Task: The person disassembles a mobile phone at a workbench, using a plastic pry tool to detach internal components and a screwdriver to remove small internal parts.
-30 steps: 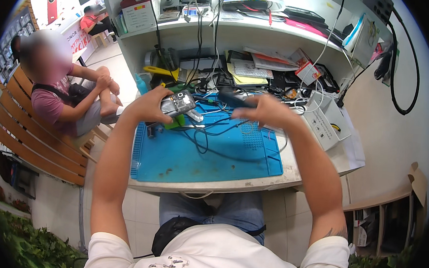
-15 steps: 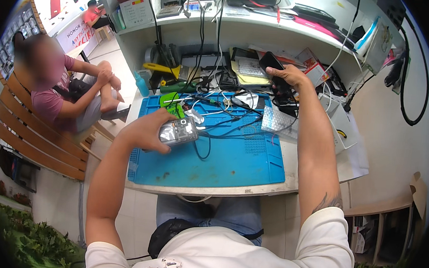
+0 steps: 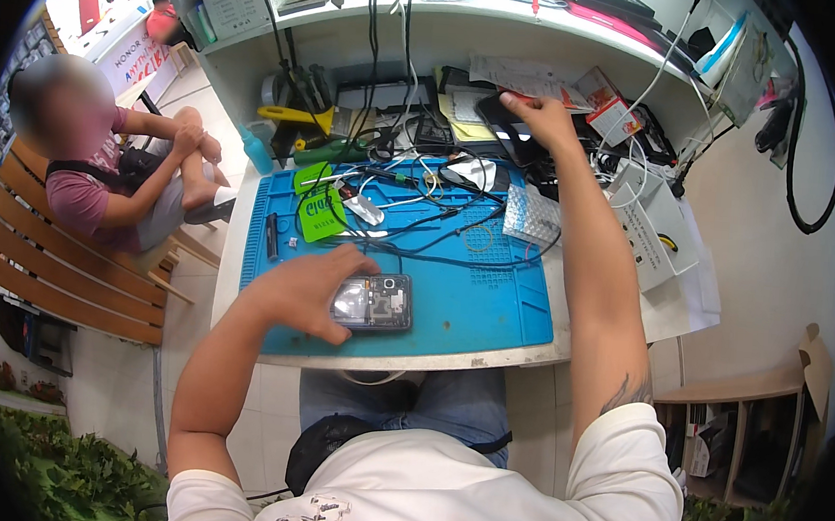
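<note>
Lying at the near side of the blue mat (image 3: 451, 336), roughly midway along it, is the opened phone (image 3: 385, 305), its inner parts and a pale panel facing up. The left hand (image 3: 301, 293) has its grip bent round the phone's left end, closed to the phone's width, thumb at the near edge and fingertips at the far edge; whether it bears any weight cannot be told. Since 0.5 s ago the phone has come nearer the body, away from the green card (image 3: 321, 213), and appears settled on bare mat under that 1 hand.

The right hand (image 3: 546, 124) reaches to the back of the worktop (image 3: 559, 295), its grip pinched on the upper end of a dark flat slab (image 3: 506, 131). That slab has stayed by the yellow pad (image 3: 469, 129), so the 2 handled pieces are now farther apart, each seemingly minded by its own hand.

Beyond the phone, black cables (image 3: 408, 257) loop across the mat, with bubble wrap (image 3: 530, 215) near its far right corner. A teal bottle (image 3: 257, 153) stands past the far left corner, a white box (image 3: 650, 236) right of the right forearm. Farther left, a seated person (image 3: 143, 169) occupies a slatted bench (image 3: 69, 257).
</note>
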### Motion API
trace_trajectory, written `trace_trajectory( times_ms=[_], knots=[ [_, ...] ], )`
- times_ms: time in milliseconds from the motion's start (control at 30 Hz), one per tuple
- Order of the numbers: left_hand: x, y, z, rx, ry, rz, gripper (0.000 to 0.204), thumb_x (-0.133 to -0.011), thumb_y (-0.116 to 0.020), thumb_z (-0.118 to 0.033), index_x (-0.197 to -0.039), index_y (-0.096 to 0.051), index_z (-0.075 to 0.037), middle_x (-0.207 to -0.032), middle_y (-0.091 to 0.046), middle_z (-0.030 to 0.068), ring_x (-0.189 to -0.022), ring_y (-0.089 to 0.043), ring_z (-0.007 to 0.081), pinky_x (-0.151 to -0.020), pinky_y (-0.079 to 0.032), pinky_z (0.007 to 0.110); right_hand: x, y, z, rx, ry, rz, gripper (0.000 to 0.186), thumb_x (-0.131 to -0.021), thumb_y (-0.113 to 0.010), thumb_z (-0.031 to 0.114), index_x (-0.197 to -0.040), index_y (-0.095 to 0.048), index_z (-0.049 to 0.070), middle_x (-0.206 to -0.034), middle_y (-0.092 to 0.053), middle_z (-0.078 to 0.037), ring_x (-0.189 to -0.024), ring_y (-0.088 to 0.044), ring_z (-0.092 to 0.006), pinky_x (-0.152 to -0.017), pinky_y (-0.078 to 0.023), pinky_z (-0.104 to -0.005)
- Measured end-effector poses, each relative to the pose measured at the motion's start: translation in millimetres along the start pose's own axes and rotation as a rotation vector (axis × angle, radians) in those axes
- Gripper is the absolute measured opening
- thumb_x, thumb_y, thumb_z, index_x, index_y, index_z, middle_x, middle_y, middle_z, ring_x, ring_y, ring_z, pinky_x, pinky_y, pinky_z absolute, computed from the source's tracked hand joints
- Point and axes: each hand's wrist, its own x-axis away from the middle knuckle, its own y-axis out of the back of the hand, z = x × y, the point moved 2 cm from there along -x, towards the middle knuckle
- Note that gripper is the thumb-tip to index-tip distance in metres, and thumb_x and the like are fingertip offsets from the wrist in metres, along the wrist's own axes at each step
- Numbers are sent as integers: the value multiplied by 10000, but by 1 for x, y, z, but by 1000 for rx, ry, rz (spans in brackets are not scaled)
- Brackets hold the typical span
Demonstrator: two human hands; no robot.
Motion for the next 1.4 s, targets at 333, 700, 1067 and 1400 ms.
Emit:
trace_trajectory(
  times_ms=[333, 700, 1067, 1400],
  knots=[
    [20, 3, 8, -28, 12, -37, 940, -644, -929, -358, -1482, -604, -83, -1335, -646, 156, -1255, -687, 378, -1062, -573, 445, 232, -69, 83, 315, 813, 482, 340, -944, -850, 308, -1098, -819, 7, -1037, -784, -164, -1061, -750, -404, -959, -581, -511],
    [23, -2, 7, -40, 12, -82, 940, -651, -921, -372, -1493, -602, -102, -1327, -647, 149, -1216, -694, 380, -1029, -579, 447, 216, -98, 92, 686, 997, 408, 142, -914, -733, 110, -991, -782, 1, -1080, -754, -155, -1059, -724, -340, -944, -538, -473],
    [11, -5, 0, -56, -37, -47, 941, -641, -903, -358, -1494, -602, -99, -1334, -648, 151, -1217, -691, 382, -1037, -570, 447, 217, -80, 114, 236, 526, 649, 525, -816, -887, 371, -1136, -800, -35, -1054, -825, -220, -1036, -802, -390, -914, -627, -468],
    [22, -10, 9, -40, 8, -76, 950, -634, -913, -348, -1494, -606, -84, -1339, -642, 161, -1223, -683, 388, -1044, -569, 446, 176, -112, 114, 239, 927, 218, 149, -966, -763, 187, -1052, -827, 83, -1034, -722, -124, -930, -765, -378, -851, -610, -522]
  ],
)
